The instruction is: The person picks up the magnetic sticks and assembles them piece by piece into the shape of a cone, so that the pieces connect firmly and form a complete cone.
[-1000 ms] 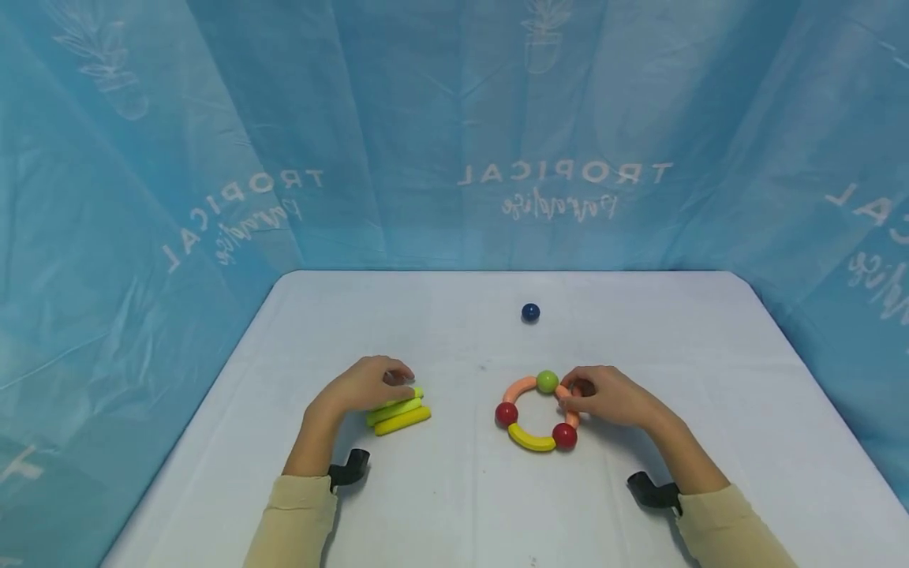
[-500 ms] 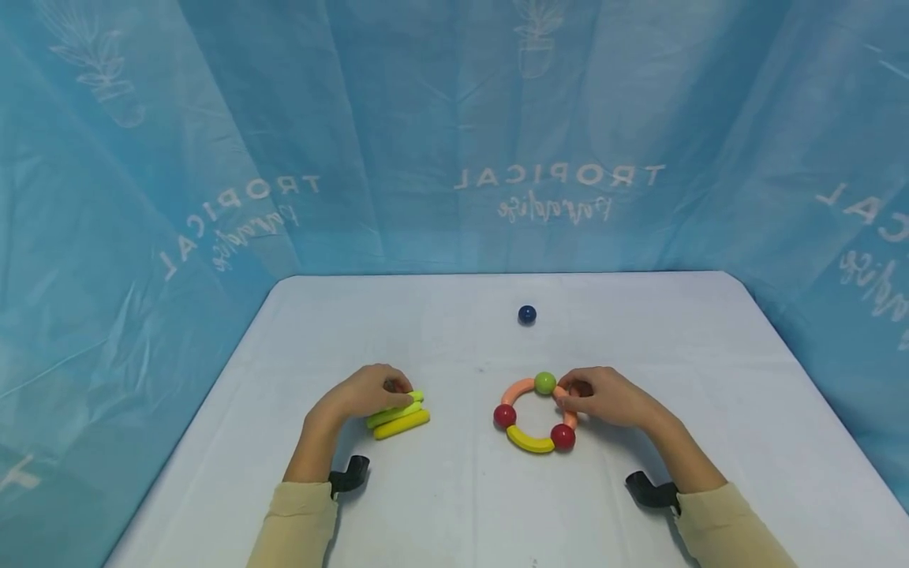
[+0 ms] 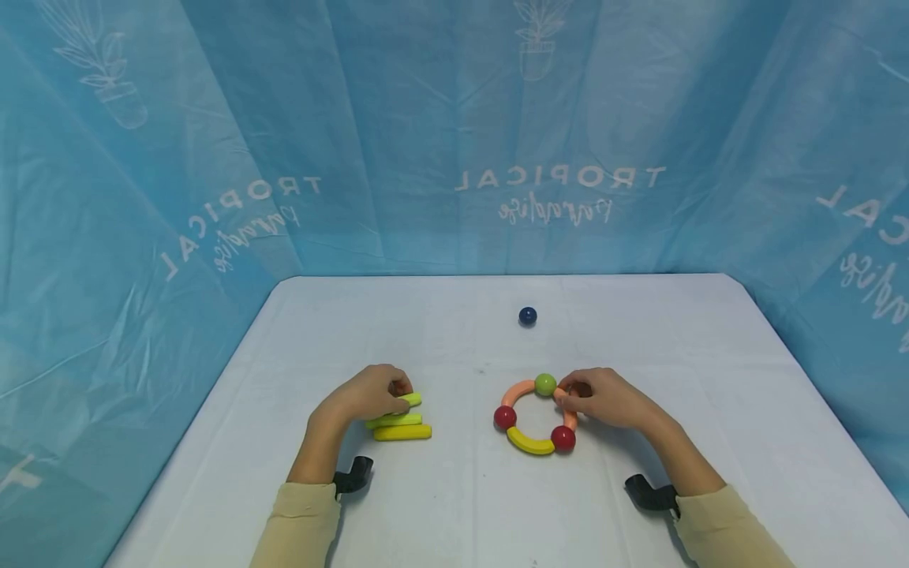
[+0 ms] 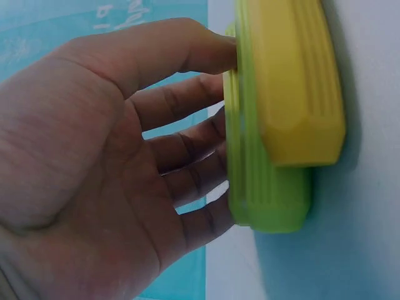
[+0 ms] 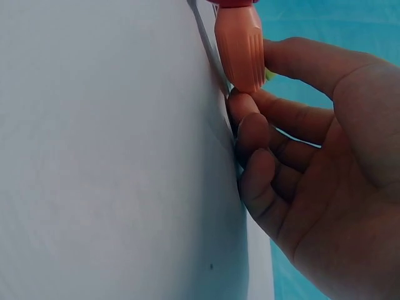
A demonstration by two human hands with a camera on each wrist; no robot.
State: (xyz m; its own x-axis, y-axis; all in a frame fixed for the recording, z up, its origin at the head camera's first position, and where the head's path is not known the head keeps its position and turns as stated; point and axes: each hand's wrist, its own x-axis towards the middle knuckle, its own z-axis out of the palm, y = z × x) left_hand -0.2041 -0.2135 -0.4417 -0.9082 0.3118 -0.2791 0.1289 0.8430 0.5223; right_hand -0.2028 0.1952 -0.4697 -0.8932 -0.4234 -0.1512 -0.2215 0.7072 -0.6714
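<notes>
In the head view, my left hand (image 3: 372, 392) is over several straight sticks on the left side of the table. Its thumb and fingers pinch the farthest yellow-green stick (image 3: 414, 400), partly covered by the hand. Nearer lie another yellow-green stick (image 3: 399, 420) and a yellow stick (image 3: 402, 433), side by side. My right hand (image 3: 607, 397) pinches an orange curved stick (image 3: 570, 420) on the right of a ring. The ring also has a green ball (image 3: 545, 385), two red balls (image 3: 505, 416), a second orange curved stick (image 3: 518, 390) and a yellow curved stick (image 3: 529, 442).
A dark blue ball (image 3: 528, 316) sits towards the back of the white table (image 3: 461, 505). Blue printed sheeting (image 3: 398, 142) hangs behind and beside the table. Black wrist cameras (image 3: 353, 476) are strapped to both wrists.
The yellow stick and the nearer yellow-green stick have turned to lie almost level, and a gap has opened between them and the farthest stick. My right hand and the ring have hardly moved.
</notes>
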